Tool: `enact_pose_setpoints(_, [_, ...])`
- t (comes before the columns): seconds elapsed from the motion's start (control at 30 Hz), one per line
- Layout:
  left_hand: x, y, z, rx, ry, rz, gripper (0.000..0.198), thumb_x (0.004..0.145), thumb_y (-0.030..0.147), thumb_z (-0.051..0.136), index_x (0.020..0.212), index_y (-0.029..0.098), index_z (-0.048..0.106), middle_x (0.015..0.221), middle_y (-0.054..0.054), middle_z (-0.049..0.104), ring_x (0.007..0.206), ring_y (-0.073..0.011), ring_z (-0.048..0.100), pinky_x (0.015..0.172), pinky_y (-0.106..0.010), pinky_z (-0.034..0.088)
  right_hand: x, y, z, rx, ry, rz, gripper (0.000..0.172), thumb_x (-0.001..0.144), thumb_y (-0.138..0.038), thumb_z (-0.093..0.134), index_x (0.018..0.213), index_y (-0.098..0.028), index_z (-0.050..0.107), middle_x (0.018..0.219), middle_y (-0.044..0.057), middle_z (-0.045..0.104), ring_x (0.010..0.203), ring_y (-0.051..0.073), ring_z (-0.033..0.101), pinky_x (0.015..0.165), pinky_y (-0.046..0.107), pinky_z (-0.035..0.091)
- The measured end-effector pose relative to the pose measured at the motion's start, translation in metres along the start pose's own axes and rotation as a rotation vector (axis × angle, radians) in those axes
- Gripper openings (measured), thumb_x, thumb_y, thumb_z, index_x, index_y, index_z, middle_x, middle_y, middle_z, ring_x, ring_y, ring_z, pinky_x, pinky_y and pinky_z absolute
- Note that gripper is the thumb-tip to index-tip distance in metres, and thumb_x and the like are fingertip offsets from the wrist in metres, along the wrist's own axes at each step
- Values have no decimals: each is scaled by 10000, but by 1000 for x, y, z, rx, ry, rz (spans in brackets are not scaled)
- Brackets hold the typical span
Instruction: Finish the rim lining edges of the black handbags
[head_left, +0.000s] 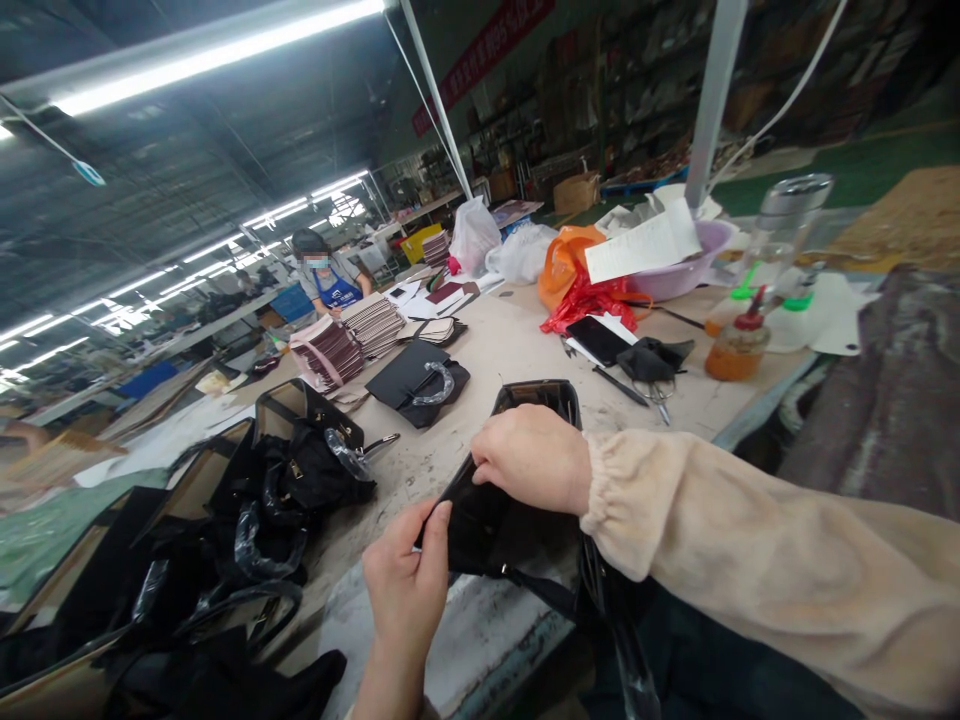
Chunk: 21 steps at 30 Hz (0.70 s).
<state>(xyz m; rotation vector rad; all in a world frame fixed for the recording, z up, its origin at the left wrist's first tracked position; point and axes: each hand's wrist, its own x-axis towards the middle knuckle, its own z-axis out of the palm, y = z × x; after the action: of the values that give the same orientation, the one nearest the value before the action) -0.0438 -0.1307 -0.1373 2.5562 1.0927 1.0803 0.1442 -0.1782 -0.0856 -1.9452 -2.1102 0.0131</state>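
A black handbag (517, 535) lies at the table's near edge, its opening turned up toward me. My left hand (409, 570) pinches the left edge of the bag between thumb and fingers. Over the bag's upper rim, my right hand (532, 455) has its fingers curled down on the edge of the opening; its fingertips are partly hidden. Dark straps hang from the bag's near side, below my right sleeve. Just left of my hands sits a pile of other black handbags (307, 465), some handles wrapped in clear plastic.
Farther back lie another black bag (416, 385) and stacked maroon pieces (326, 352). To the right are a phone (598, 340), a black pen (620, 386), a bottle of amber liquid (739, 345) and a purple basin (679, 270). A person in a blue apron (337, 292) stands beyond the stacks.
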Motion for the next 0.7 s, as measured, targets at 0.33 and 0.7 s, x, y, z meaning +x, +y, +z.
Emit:
enact_pose_setpoints(0.33, [0, 3, 2, -15, -21, -56, 267, 807, 370, 532, 712, 160, 667, 564, 10, 610, 499, -112, 545, 526, -207, 414, -2, 15, -2, 3, 24, 46, 277, 841, -383, 526, 802, -192, 723, 840, 65, 710, 799, 206, 635, 624, 260, 410])
enact_pose_setpoints(0.7, [-2, 3, 3, -40, 9, -85, 269, 787, 393, 555, 717, 161, 669, 570, 4, 607, 494, -112, 530, 533, -211, 422, 0, 16, 1, 27, 29, 100, 282, 815, -408, 551, 778, -188, 724, 779, 70, 701, 769, 214, 634, 606, 265, 403])
